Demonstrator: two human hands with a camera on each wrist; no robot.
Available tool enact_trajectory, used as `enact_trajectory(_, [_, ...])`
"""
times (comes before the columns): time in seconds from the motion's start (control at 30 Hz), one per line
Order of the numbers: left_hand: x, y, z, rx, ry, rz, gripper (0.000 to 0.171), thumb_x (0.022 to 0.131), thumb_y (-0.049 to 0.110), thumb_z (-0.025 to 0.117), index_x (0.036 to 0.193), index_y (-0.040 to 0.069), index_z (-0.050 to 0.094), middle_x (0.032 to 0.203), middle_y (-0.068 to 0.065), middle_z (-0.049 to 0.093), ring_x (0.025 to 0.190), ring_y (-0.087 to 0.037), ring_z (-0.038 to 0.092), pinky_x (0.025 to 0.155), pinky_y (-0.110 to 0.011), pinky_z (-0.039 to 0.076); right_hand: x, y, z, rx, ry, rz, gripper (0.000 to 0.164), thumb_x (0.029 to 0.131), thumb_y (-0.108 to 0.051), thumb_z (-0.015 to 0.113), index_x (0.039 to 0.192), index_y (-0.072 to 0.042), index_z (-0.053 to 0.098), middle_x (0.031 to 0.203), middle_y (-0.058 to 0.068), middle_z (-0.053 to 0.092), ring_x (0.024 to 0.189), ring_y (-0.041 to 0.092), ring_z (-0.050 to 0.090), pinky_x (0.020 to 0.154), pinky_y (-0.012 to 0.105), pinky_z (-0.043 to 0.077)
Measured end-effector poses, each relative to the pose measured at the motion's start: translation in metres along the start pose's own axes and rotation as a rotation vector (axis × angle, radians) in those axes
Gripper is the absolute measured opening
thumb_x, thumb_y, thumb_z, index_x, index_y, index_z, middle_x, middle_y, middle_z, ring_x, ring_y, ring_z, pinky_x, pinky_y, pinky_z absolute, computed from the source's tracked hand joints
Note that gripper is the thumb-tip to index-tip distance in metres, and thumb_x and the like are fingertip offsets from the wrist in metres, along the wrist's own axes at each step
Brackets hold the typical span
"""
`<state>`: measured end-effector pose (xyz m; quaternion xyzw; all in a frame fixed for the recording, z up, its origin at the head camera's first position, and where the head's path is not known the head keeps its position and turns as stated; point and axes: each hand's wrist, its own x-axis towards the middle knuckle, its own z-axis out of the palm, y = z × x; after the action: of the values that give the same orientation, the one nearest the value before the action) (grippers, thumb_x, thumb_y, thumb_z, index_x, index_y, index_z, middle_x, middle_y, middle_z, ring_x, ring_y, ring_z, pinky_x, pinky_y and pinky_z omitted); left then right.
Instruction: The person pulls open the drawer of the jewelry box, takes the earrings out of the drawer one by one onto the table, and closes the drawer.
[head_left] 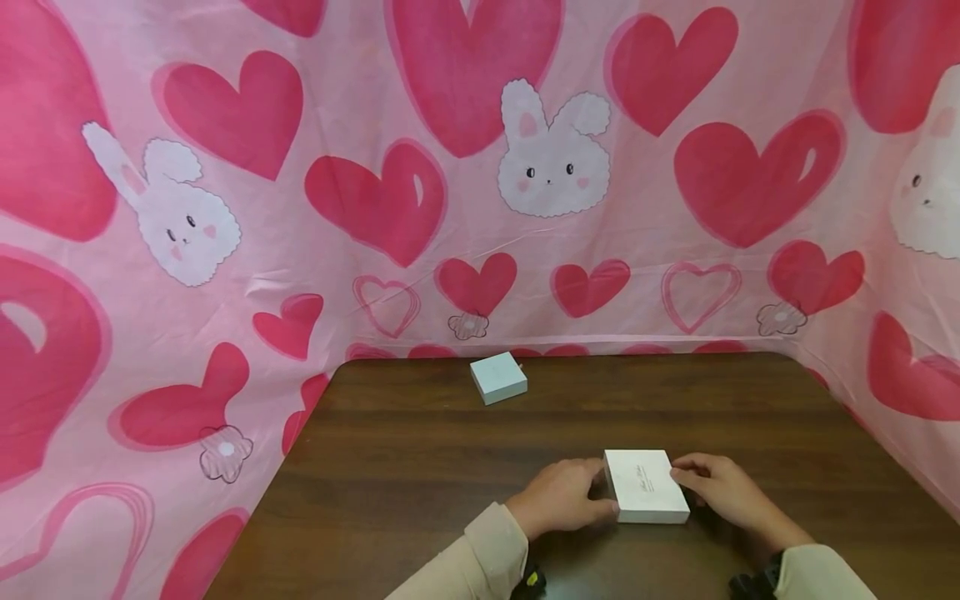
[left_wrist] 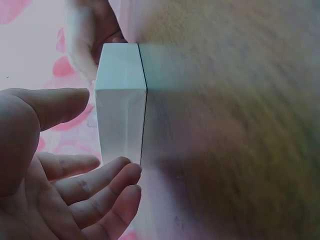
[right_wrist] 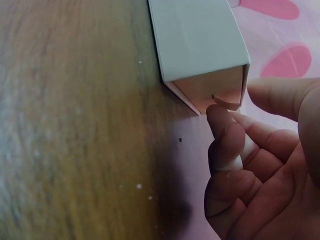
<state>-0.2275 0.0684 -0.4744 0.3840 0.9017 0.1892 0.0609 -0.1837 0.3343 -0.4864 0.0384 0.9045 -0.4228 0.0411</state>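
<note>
A flat white box (head_left: 647, 487) with small dark print on its lid lies on the brown table, between both hands. At its left side, my left hand (head_left: 564, 497) has its fingers loosely bent; in the left wrist view those fingertips (left_wrist: 132, 172) lie against or very near the box's side, with the thumb apart. My right hand (head_left: 723, 493) is at the other end. There the right wrist view shows an inner drawer end (right_wrist: 207, 87) with a small ribbon tab (right_wrist: 227, 103). Curled right fingers meet that tab, while the thumb (right_wrist: 280, 97) rests by the lid's edge.
Farther back on the table (head_left: 405, 433) stands a second pale box (head_left: 498, 378), turned at an angle, with a small tab at its right side. Pink cloth (head_left: 465, 233) printed with hearts and rabbits hangs behind and at both sides of the table.
</note>
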Motion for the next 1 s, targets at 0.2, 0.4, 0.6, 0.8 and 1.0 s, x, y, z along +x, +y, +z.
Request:
enact_trajectory(0.2, [0.003,0.001,0.002,0.013,0.033,-0.077,0.067,0.082,0.058,0.069,0.131,0.015,0.057,0.115,0.008,0.061,0.099,-0.004,0.056,0.084,-0.026,0.047,0.001,0.003,-0.001,0.001,0.014,-0.002,0.029,0.098,-0.021,0.058,0.112,0.003,0.066,0.092,0.009,0.065,0.069,0.02,0.057,0.06,0.035,0.046])
enact_trajectory(0.4, [0.008,0.001,0.006,0.002,0.049,-0.114,0.09,0.072,0.067,0.073,0.14,0.012,0.049,0.132,0.003,0.054,0.114,-0.01,0.054,0.092,-0.029,0.045,-0.001,0.007,-0.001,0.008,0.017,-0.036,0.024,0.097,-0.017,0.06,0.109,0.002,0.067,0.09,0.007,0.065,0.069,0.021,0.056,0.059,0.033,0.047])
enact_trajectory(0.6, [0.013,0.0,0.009,-0.071,0.034,-0.13,0.106,0.065,0.069,0.077,0.146,0.01,0.041,0.138,0.002,0.048,0.12,-0.01,0.05,0.095,-0.029,0.043,0.001,0.01,0.001,0.006,0.001,-0.063,0.024,0.096,-0.017,0.062,0.109,0.002,0.067,0.091,0.007,0.066,0.069,0.02,0.056,0.059,0.032,0.048])
enact_trajectory(0.8, [0.018,-0.001,0.013,-0.173,0.01,-0.149,0.108,0.063,0.063,0.083,0.148,0.012,0.039,0.14,0.003,0.047,0.122,-0.01,0.048,0.097,-0.03,0.041,0.003,0.011,0.0,0.024,0.002,-0.083,0.022,0.095,-0.013,0.063,0.108,0.004,0.067,0.092,0.008,0.067,0.069,0.02,0.057,0.058,0.032,0.049])
enact_trajectory(1.0, [0.017,-0.005,0.021,-0.317,0.009,-0.154,0.11,0.062,0.054,0.088,0.149,0.014,0.035,0.136,0.007,0.047,0.107,-0.005,0.053,0.088,-0.026,0.045,0.002,0.014,-0.002,0.038,0.017,-0.083,0.019,0.092,-0.011,0.065,0.105,0.003,0.068,0.091,0.008,0.067,0.069,0.018,0.057,0.058,0.03,0.049])
